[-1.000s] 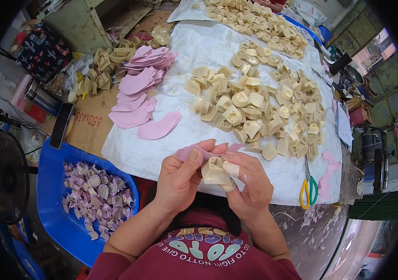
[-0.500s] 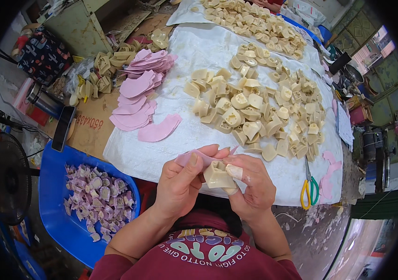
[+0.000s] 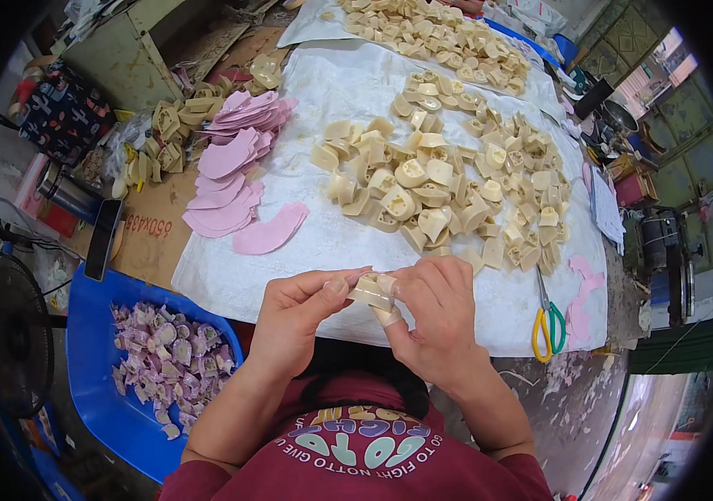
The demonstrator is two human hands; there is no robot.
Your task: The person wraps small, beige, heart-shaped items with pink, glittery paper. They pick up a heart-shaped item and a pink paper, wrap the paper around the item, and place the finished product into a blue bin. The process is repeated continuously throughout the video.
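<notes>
My left hand [image 3: 294, 313] and my right hand [image 3: 436, 313] meet over the front edge of the cloth-covered table. Between them is a cream block shoe heel [image 3: 370, 292], gripped by my right hand, whose thumb and index finger are wrapped in pale tape. My left hand is closed in a pinch at the heel's left side, on a curved pink cover piece [image 3: 360, 274]; only a sliver of it shows behind the fingers. Beyond my hands lies a large pile of similar cream heels [image 3: 436, 179]. Overlapping pink cover pieces [image 3: 231, 163] are stacked to the left.
A blue tub [image 3: 93, 351] of pink-wrapped heels stands low at the left, below a phone [image 3: 104, 240]. Scissors [image 3: 547, 321] with yellow and green handles lie right, beside pink scraps [image 3: 582, 296]. More heels [image 3: 436, 42] and another person's hand [image 3: 465, 5] are at the far end.
The pink piece, spread above the heel before, is now mostly hidden by my fingers. The heel has turned, showing its smooth side, and my right fingers have curled over its top.
</notes>
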